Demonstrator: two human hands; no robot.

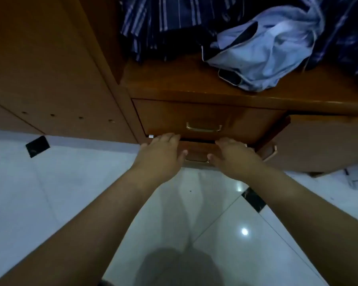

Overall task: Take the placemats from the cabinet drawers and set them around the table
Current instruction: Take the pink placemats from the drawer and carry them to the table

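The lower drawer (196, 150) of the wooden cabinet (50, 69) stands slightly out from the cabinet face, with a dark gap between its top edge and the upper drawer (205, 116) above it. Its interior is hidden, so no placemat can be made out.

The left hand (159, 153) lies on the left part of the lower drawer's top edge. The fingers reach up to the gap. The thumb points inward across the drawer front. The right hand (236, 155) lies the same way on the right part of that edge. Grip state, both hands: cannot be told, because the fingertips end at the gap. The lower handle (196, 160) shows between the two thumbs, and neither hand touches it. The upper drawer sits flush, and its brass handle (204, 127) is free.

On the shelf (174, 83) above the drawers lies a crumpled light blue cloth (267, 54). Dark striped fabric (163, 17) hangs behind it. Below the cabinet is a glossy white tiled floor (50, 193) with a black inset tile (253, 199).
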